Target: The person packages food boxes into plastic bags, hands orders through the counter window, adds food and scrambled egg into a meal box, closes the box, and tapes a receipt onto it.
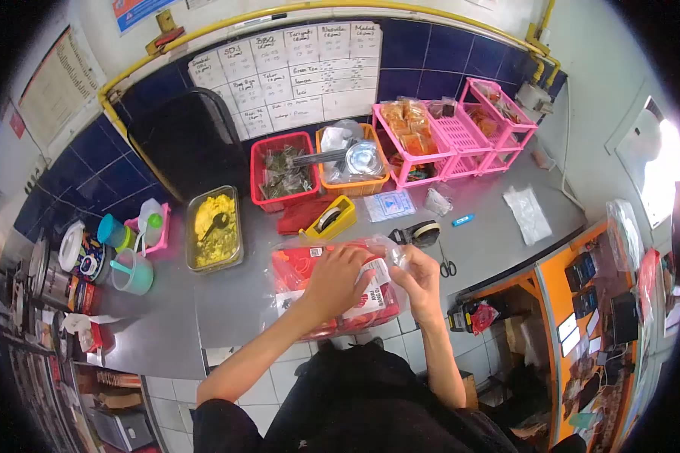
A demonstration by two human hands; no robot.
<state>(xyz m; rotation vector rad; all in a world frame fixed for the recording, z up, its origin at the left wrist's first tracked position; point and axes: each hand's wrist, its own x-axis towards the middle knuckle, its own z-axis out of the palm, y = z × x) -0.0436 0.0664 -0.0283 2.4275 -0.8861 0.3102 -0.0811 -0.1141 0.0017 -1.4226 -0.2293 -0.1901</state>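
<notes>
A red package with white printed labels (370, 294) lies inside a clear plastic bag (278, 260) at the front edge of the grey counter. My left hand (336, 279) rests flat on top of it, fingers stretched out and pressing on the red surface. At the package's right corner, my right hand (417, 283) pinches a gathered end of the clear bag between thumb and fingers. Just beyond the package stand a yellow tape dispenser (332, 219) and a black tape holder (423, 234). Part of the package is hidden under my left hand and forearm.
A clear tub of yellow food (215, 219) with a dark spoon stands left. Behind are a red basket of packets (261, 198), an orange basket (355, 185) and pink racks (461, 140). Scissors (447, 266) and a blue-white box cutter (463, 220) lie right.
</notes>
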